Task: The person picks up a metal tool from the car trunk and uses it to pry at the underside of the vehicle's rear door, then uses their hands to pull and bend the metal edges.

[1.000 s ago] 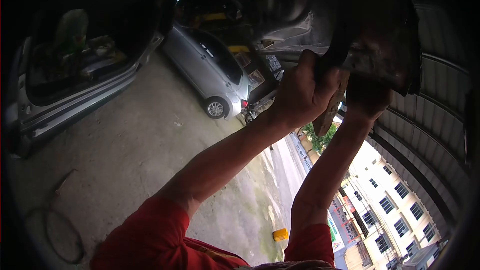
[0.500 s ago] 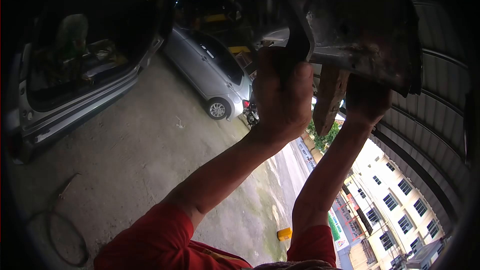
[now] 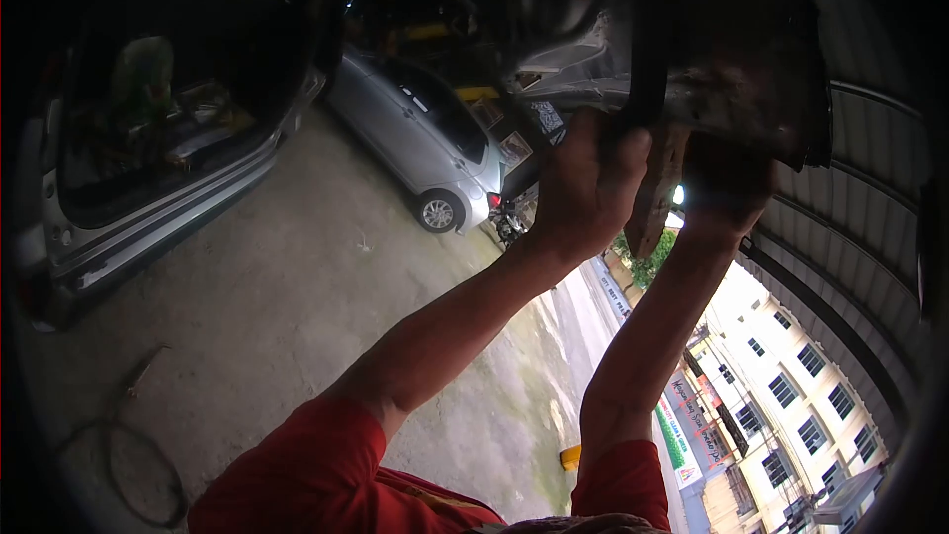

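Overhead, my left hand [image 3: 591,193] is closed around the lower end of a dark, long bar [image 3: 648,49]; its upper part fades into shadow and blur. My right hand [image 3: 730,183] is raised under the edge of a dark, worn metal panel [image 3: 751,99]. It appears closed at a rough, tapered piece of wood [image 3: 654,203], which hangs point down between my two hands. Deep shadow hides most of the right fingers, and how they meet the wood and panel is hard to see.
A silver car [image 3: 425,138] stands on the concrete floor [image 3: 287,267]. Another vehicle with an open side [image 3: 168,208] is at the left. A cable [image 3: 114,465] lies on the floor. A yellow object [image 3: 570,457], a corrugated roof [image 3: 870,138] and a pale building [image 3: 801,386] are at the right.
My left hand and the dark bar have shifted right, closer to the wood, and the bar is now more upright in view. My right hand and the wood have barely moved.
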A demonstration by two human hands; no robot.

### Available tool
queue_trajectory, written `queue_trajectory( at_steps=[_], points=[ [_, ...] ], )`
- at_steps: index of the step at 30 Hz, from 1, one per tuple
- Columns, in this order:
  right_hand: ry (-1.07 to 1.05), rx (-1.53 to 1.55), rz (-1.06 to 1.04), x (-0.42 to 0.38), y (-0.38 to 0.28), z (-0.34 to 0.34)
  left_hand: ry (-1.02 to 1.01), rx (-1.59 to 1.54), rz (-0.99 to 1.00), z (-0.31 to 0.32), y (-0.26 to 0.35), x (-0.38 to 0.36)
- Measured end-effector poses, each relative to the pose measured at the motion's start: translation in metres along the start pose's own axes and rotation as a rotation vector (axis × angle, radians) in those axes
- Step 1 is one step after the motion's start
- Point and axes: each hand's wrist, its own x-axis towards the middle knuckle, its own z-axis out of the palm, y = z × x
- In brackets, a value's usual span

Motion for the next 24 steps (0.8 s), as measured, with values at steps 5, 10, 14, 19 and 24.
queue_trajectory(
  at_steps=[5, 10, 14, 19, 24],
  points=[
    [0.249, -1.052, -0.112, -0.014, 0.001, 0.037, 0.225, -0.086, 0.090, -0.012, 0.003, -0.004],
    [0.251, -1.034, -0.276, -0.019, 0.004, 0.041, 0.145, -0.077, 0.033, -0.024, 0.002, 0.001],
    [0.257, -1.028, -0.425, -0.024, 0.007, 0.038, 0.148, -0.058, 0.061, -0.023, 0.016, -0.002],
    [0.291, -1.355, -0.507, -0.023, -0.002, 0.033, 0.156, 0.203, 0.458, 0.002, -0.011, 0.009],
    [0.277, -1.572, -0.449, -0.016, -0.013, 0.033, 0.185, -0.044, 0.087, -0.004, 0.007, 0.000]
  ],
)
